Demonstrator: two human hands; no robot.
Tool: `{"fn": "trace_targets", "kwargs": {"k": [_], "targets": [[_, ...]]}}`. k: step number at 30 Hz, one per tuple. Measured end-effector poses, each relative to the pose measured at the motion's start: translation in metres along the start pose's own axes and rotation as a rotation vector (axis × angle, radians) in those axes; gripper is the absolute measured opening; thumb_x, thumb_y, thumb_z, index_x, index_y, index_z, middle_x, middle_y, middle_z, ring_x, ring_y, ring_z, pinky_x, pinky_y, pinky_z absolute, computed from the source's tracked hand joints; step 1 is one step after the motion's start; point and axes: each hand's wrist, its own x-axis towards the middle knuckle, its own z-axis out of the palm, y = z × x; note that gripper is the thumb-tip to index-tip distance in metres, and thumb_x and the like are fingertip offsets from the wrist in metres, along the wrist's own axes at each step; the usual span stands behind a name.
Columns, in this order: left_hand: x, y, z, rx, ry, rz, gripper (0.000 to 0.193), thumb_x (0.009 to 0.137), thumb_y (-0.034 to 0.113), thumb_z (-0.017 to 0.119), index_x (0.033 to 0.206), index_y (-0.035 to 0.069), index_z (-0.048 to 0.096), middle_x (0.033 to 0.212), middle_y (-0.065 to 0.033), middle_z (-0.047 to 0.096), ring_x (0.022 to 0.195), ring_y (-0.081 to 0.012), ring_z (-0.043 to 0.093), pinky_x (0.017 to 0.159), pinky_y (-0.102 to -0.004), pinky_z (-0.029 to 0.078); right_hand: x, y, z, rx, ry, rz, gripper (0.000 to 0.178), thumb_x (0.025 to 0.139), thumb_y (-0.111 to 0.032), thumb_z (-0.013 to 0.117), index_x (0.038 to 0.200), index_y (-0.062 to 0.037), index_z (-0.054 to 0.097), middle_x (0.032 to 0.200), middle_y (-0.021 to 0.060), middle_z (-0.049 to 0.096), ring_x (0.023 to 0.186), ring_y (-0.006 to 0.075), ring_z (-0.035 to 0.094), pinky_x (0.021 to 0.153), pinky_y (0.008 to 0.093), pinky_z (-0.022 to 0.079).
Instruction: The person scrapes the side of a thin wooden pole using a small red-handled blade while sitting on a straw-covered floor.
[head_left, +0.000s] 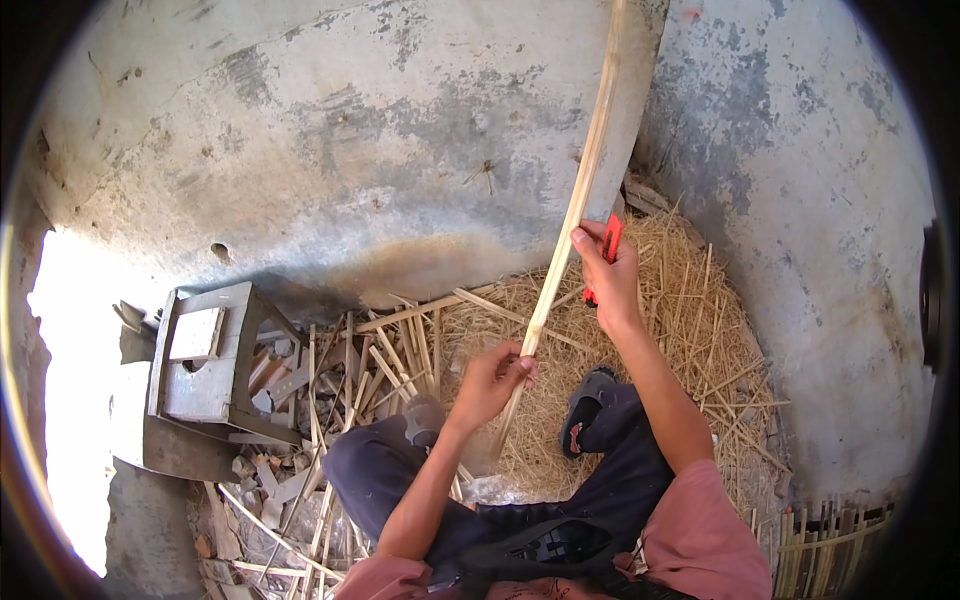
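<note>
Head view: pinching pale strip (591,150) low with left hand (488,385), higher with right hand (614,285), also gripping red cutter (613,235). Seemingly standing midway, with shavings (690,300) heaped below, strip unfinished.

The bamboo strip (592,150) runs out past the upper border; its lower tip blurs against the straw (680,290). The right hand (614,285) hides the middle of the red box cutter (611,240), whose blade cannot be made out. The dark rim crops the stick fence (835,550).
</note>
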Motion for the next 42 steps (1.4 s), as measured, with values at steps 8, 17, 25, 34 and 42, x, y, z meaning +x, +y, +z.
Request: {"fn": "trace_targets", "kwargs": {"k": [8,17,25,34,42], "targets": [[-0.006,0.033,-0.003,-0.12,0.14,-0.033,0.028,0.118,0.027,0.039,0.119,0.004,0.054,0.09,-0.0042,0.061,0.059,-0.0074,0.053,0.051,-0.023,0.041,-0.012,-0.002,-0.008,-0.4,-0.285,-0.28,0.037,0.102,-0.028,0.07,0.132,-0.0055,0.069,0.084,0.0012,0.069,0.067,0.0075,0.055,0.06,0.0278,0.044],[-0.009,0.04,-0.002,-0.232,0.185,-0.006,0.031,0.109,0.033,0.063,0.116,0.005,0.052,0.087,0.0009,0.054,0.062,-0.0038,0.046,0.051,-0.0214,0.036,-0.048,-0.003,0.009,-0.685,-0.592,-0.466,0.028,0.098,-0.029,0.074,0.114,-0.0072,0.068,0.094,0.0103,0.071,0.085,0.03,0.074,0.074,0.0416,0.057],[-0.01,0.046,-0.001,-0.136,0.233,0.08,0.033,0.1,0.023,0.078,0.113,0.006,0.054,0.09,0.0043,0.06,0.069,-0.0019,0.05,0.058,-0.02,0.041,-0.051,0.017,0.01,-0.728,-0.569,-0.73,0.026,0.093,-0.032,0.079,0.108,-0.0127,0.073,0.086,0.0046,0.07,0.066,0.0267,0.07,0.056,0.0384,0.053],[-0.011,0.038,-0.006,-0.119,0.277,0.066,0.034,0.102,0.028,0.077,0.112,0.006,0.054,0.087,0.002,0.059,0.07,-0.0023,0.051,0.059,-0.0216,0.043,-0.062,0.012,0.018,-0.858,-0.514,-0.813,0.027,0.089,-0.029,0.081,0.112,-0.0159,0.074,0.081,0.0022,0.067,0.064,0.0228,0.069,0.054,0.0369,0.053],[-0.009,0.04,-0.001,0.06,0.354,0.176,0.033,0.105,0.035,0.072,0.115,0.005,0.062,0.089,0.006,0.057,0.082,-0.0038,0.047,0.071,-0.0236,0.042,-0.064,0.013,0.021,-0.837,-0.468,-0.85,0.033,0.082,-0.018,0.084,0.113,-0.0101,0.076,0.083,0.0047,0.071,0.064,0.0229,0.069,0.053,0.0356,0.052]]}}
